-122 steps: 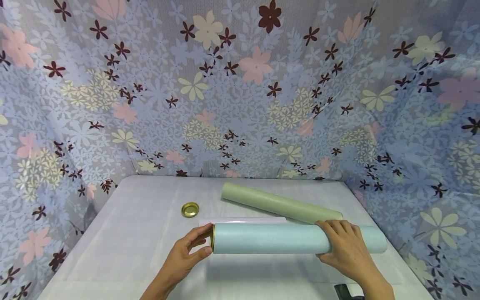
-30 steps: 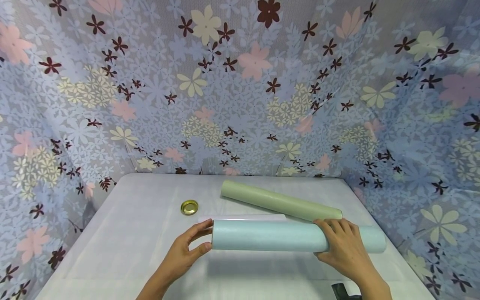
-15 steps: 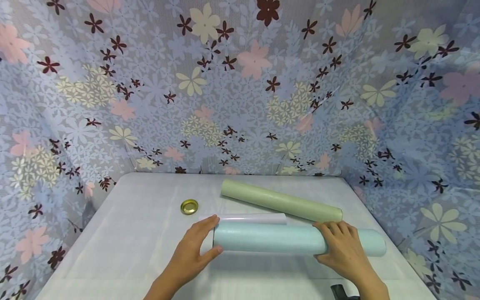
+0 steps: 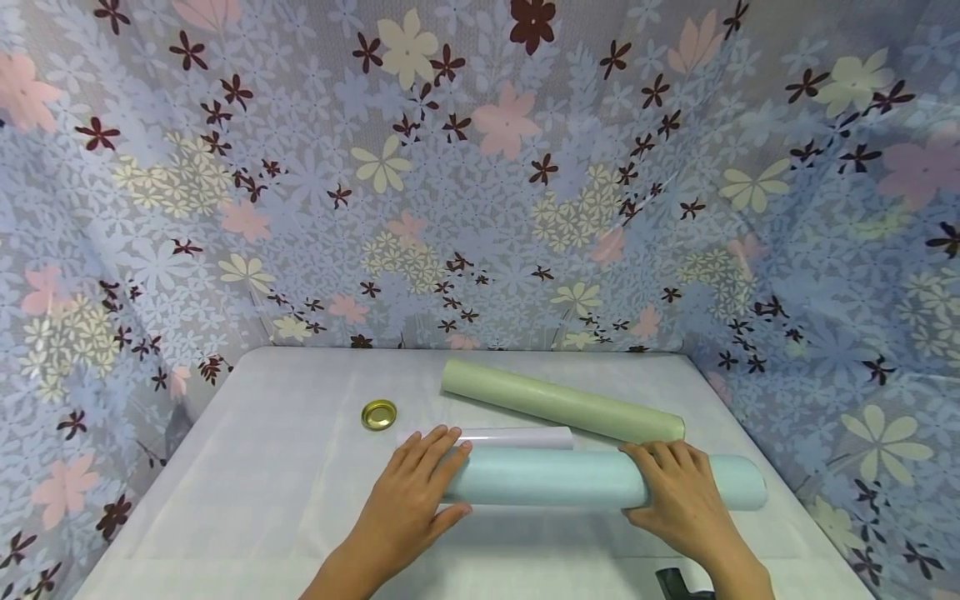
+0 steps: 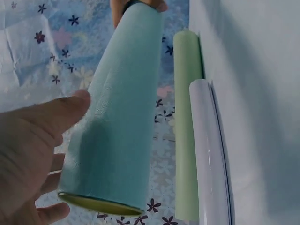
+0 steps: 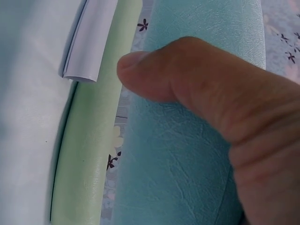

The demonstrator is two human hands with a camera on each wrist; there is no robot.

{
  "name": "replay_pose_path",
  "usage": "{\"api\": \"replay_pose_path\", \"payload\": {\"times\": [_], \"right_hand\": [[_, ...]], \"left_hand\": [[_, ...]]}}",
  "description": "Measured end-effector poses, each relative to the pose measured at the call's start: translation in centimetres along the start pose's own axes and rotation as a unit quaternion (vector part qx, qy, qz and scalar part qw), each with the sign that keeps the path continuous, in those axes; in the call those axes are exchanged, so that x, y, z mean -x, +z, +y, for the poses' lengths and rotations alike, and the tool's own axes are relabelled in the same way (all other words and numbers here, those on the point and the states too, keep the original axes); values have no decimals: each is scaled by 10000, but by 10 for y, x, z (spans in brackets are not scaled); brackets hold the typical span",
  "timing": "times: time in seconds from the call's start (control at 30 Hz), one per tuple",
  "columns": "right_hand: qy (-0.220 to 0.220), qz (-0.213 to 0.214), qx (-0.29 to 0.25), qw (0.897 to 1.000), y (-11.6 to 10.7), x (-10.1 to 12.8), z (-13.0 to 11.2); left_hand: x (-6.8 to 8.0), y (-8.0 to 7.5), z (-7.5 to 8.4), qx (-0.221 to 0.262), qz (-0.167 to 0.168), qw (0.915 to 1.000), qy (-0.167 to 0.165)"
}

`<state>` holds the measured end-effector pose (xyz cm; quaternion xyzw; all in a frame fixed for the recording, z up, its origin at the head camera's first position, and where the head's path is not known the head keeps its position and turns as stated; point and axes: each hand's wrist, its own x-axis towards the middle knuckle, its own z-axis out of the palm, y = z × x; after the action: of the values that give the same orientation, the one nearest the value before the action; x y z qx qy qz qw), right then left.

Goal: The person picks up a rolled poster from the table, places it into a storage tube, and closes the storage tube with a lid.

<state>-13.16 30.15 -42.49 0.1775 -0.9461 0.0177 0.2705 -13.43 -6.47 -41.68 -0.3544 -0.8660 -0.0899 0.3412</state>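
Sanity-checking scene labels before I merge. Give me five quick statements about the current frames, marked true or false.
1. The right hand grips the light-blue tube. True.
2. In the head view, the gold lid is left of the green tube. True.
3. The green tube stands upright. False: it lies on the table.
4. A white roll lies near the green tube. True.
5. The light-blue tube rests on the table. False: it is held above it.

A tube (image 4: 555,479) stretches crosswise over the counter (image 4: 262,458), left hand (image 4: 407,500) at one end, right hand (image 4: 678,497) toward the other; behind lie a near roll (image 4: 517,437), then a far roll (image 4: 562,402), a lid (image 4: 378,415) leftmost.
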Motion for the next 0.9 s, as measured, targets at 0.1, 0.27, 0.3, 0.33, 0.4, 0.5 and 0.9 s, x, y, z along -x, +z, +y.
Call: {"api": "replay_pose_path", "payload": {"times": [0.1,0.27,0.3,0.33,0.4,0.5,0.9], "right_hand": [[-13,30,17,10000,-1,0,-1],[6,37,36,10000,-3,1,0],[20,32,37,10000,-3,1,0],[30,18,26,10000,-3,2,0],[72,-52,16,10000,-3,3,1],[153,-260,-11,9995,-1,5,1],[288,-896,-3,9956,11,10,-1]], "left_hand": [[0,1,2,-153,-90,9998,65],[1,5,2,-253,-114,9995,134],[1,6,2,-274,-132,9994,142],[2,7,2,-306,-153,9993,145],[3,9,1,-326,-211,9992,135],[5,13,0,-329,-305,9989,101],[15,32,-2,28,-496,9988,53]]}}
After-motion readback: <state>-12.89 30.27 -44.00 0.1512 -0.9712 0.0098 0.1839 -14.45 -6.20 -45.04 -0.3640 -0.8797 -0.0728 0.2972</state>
